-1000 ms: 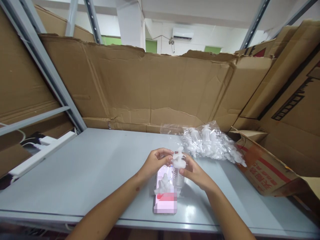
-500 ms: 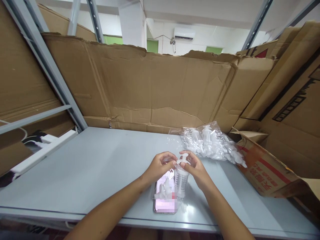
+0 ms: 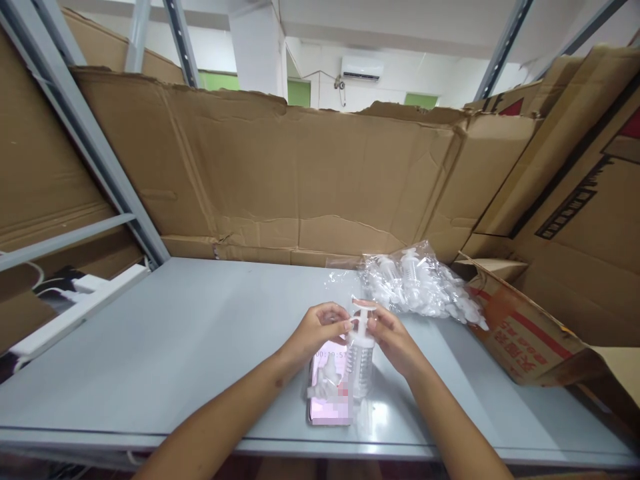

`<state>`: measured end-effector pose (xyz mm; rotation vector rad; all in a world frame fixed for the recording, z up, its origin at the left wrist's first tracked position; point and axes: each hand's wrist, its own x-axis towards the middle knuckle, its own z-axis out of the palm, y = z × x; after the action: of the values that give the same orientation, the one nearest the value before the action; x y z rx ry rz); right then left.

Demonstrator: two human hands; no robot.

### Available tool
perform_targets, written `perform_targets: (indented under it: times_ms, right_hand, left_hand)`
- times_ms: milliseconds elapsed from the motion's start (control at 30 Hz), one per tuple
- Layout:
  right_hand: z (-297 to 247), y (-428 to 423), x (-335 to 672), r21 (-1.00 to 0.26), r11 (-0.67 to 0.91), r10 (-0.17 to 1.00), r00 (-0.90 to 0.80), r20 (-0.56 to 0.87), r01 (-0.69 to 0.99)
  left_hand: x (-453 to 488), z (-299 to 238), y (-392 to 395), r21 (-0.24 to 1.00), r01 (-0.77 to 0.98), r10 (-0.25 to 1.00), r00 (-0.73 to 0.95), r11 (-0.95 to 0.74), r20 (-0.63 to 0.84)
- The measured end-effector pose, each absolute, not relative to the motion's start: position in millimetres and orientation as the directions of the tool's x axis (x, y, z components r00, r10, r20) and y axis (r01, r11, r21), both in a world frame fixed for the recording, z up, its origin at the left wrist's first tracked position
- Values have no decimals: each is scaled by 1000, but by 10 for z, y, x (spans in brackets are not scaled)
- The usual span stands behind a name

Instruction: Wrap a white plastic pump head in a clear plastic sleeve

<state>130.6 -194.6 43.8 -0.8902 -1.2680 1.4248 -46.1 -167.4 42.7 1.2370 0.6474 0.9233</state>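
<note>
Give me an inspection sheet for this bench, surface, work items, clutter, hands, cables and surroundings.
Surface: grey table, smooth.
Work items: clear plastic syringe upright; small white plastic parts lying on a phone.
Clutter: clear bag of white parts, printed carton at right.
Hands: left hand and right hand both pinch the syringe's top.
Cables: white cable by a power strip.
Surroundings: cardboard sheets, metal rack posts.
</note>
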Motion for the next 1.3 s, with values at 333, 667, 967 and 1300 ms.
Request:
perform_targets:
  times_ms: [333,667,967,1300]
  right_hand:
    - [490,-1993,1309,-989,40,959,-273,78,-143]
    - [482,-1997,1302,-990,44,988,-140,63,-132]
    - [457,-1957,1322,-995,13,992,-124,26,-104]
    - [488,-1907,1318,-999,22,994,-108,26,-40]
  left_hand:
    - [-479,499,-1704,983,-180,876,481,45,48]
    - [-446,494,-1757,960,-248,846,533,130,23]
    - [-543,530,-1644,993,-80,930,350,-88,111]
    - [-571,510,-1571,995,-68,933,350,-67,87]
